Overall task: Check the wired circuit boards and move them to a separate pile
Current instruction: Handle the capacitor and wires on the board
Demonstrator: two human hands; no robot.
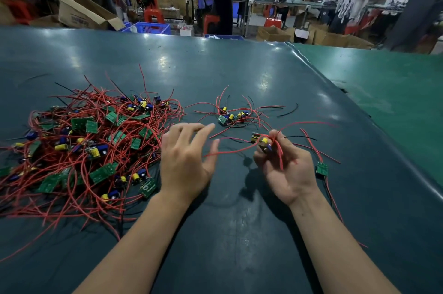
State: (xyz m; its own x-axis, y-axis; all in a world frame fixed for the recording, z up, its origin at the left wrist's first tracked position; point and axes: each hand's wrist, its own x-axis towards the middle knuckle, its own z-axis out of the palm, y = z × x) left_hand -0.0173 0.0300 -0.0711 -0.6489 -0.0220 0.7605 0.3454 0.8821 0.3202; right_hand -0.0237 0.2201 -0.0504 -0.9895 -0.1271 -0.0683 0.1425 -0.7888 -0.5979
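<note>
A big tangled pile of green circuit boards (79, 147) with red and black wires covers the left of the dark table. A small separate pile of boards (231, 117) lies further back in the middle. My right hand (286, 169) grips one wired board (262, 142) by its bunched red wires, held above the table. My left hand (185, 162) hovers beside the big pile with fingers spread and relaxed; a red wire from the held board runs to its thumb. Another single board (321, 169) lies on the table just right of my right hand.
The dark green table mat (239, 66) ends at a raised edge on the right, beside a lighter green surface (383, 82). Loose black wire (288, 111) lies past the small pile. Beyond the table are cardboard boxes, blue crates, red stools and several people.
</note>
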